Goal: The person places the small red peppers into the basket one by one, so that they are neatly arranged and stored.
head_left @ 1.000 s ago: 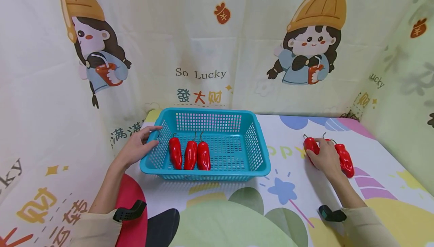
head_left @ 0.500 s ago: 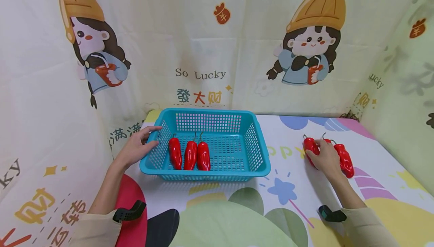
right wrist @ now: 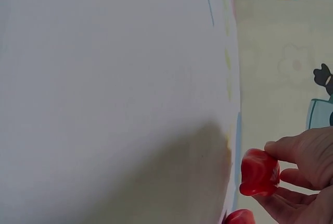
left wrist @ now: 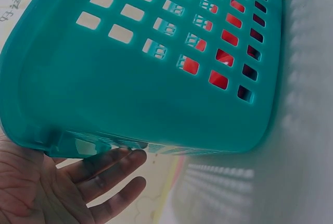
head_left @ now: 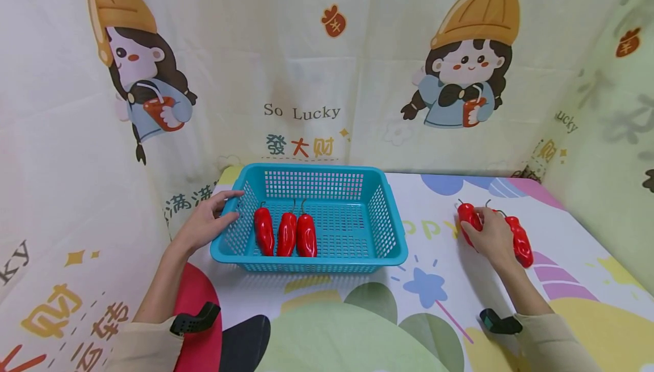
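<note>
My left hand (head_left: 206,221) holds the left rim of a blue-green plastic basket (head_left: 327,260), thumb and a finger over the edge. In the left wrist view, several relaxed fingers (left wrist: 112,174) lie outside the basket's wall, under the rim. Three shiny red peppers lie side by side in the basket's left half; the middle pepper (head_left: 287,234) has a long thin stem. At the right, my right hand (head_left: 491,235) pinches another red pepper (head_left: 468,216) between thumb and fingers. The right wrist view shows this pepper's (right wrist: 259,172) rounded lower end beyond the fingertips.
Right beside my right hand lies a red pepper (head_left: 520,241), with one more stem and a bit of red partly hidden behind the hand. A patterned cloth (head_left: 378,326) covers the table. A printed curtain (head_left: 378,76) hangs close behind the basket.
The red pepper in my right hand has shifted very slightly to the right, its stem end a little higher. The left hand and the basket stay where they were.
</note>
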`<state>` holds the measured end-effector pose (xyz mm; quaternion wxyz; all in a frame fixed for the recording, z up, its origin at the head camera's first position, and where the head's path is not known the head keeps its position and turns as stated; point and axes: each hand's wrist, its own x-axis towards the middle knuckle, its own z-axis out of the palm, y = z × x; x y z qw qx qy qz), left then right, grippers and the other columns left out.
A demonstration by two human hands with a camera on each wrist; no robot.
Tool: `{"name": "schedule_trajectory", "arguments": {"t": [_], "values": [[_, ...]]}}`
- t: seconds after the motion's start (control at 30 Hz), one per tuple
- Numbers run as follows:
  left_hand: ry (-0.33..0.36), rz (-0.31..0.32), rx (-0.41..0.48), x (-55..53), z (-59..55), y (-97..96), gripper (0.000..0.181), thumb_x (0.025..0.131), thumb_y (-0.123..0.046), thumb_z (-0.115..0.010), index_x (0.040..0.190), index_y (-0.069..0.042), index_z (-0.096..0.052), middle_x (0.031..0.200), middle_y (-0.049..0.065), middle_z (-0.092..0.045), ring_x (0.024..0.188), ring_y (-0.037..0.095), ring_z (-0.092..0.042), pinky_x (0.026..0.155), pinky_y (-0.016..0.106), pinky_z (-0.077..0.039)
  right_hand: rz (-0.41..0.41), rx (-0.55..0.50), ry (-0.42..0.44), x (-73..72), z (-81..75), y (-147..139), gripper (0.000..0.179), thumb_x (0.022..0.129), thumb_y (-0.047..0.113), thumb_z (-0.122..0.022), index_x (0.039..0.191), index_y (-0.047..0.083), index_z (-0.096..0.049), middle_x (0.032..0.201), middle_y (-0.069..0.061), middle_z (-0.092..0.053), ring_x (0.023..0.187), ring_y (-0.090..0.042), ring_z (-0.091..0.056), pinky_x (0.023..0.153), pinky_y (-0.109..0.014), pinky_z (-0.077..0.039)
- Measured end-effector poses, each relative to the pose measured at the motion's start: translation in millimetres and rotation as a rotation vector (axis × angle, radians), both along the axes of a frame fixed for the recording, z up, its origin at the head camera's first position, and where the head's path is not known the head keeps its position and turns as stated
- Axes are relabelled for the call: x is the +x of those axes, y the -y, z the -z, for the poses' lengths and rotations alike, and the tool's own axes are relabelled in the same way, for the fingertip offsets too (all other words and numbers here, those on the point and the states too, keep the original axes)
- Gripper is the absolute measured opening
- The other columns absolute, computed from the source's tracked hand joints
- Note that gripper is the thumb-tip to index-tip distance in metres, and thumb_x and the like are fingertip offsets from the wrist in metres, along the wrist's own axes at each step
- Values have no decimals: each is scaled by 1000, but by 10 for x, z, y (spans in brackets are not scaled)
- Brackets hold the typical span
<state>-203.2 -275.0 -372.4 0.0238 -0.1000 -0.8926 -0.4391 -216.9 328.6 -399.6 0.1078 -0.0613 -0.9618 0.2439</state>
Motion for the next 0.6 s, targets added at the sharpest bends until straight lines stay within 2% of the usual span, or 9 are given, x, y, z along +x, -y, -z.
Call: {"name": "schedule_trajectory", "arguments": {"t": [0.6], "values": [[7,8,16,0,3,-3,58,98,-12,-63,152,-5,-45,144,30,-51,116,45,-60,83,46,-61,-40,-32,-102,50,-196,233,62,90,17,-75,140,-9,-49,130,-34,-52,111,-48,-51,80,-60,-58]]}}
